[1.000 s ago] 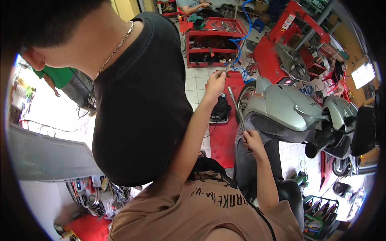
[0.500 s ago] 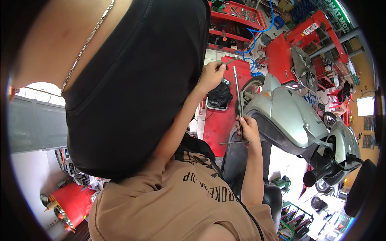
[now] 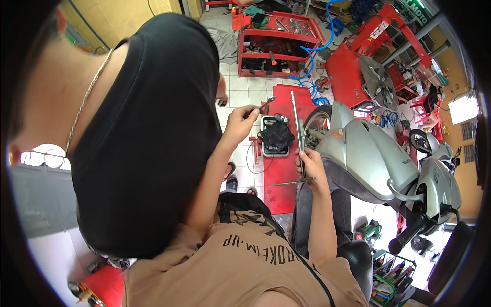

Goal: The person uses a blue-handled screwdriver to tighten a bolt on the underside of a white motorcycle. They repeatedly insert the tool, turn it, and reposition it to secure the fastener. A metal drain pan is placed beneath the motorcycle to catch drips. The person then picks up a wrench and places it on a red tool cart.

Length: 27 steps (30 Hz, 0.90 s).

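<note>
In my left hand (image 3: 240, 124) is a small metal wrench (image 3: 268, 102), its head pointing away from me and its other end hidden by my fingers. My right hand (image 3: 312, 166) is closed around a T-handle wrench (image 3: 300, 123). Its long shaft points away from me, and the crossbar (image 3: 285, 183) sticks out to the left below my fist. Just right of that shaft is a silver scooter (image 3: 368, 148) with a black seat. Between my hands, farther down, a white tray (image 3: 265, 152) holds a black bundle (image 3: 277, 135).
The tray rests on a red platform (image 3: 279, 197). A person in a black shirt (image 3: 148, 133) stands close on my left, one hand (image 3: 221, 93) showing past the shirt. Beyond are a red tool cart (image 3: 279, 41), a blue hose (image 3: 330, 43) and a red machine (image 3: 345, 74).
My left hand with the wrench has moved down and left. The view has shifted, showing more floor and the tool cart. The person in black appears farther left.
</note>
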Each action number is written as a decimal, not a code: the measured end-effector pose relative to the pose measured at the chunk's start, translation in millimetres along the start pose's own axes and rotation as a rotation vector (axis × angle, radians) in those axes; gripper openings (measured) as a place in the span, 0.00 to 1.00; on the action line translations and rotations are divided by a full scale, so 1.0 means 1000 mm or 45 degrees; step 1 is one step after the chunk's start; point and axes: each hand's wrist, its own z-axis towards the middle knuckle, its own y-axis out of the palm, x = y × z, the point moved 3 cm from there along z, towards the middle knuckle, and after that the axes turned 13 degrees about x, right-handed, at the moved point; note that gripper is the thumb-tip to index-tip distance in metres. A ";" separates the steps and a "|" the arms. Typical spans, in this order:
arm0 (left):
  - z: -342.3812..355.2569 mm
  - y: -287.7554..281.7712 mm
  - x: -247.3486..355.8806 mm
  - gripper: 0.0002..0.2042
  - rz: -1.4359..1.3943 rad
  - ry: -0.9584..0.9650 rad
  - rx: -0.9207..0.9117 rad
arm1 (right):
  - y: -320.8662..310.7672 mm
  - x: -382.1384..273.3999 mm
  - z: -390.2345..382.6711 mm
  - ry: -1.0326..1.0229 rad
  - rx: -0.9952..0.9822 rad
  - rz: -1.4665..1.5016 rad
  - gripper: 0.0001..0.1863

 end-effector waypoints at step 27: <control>0.207 -0.039 -0.046 0.12 -0.129 -0.349 0.334 | 0.109 -0.153 0.298 -0.092 -0.239 0.285 0.07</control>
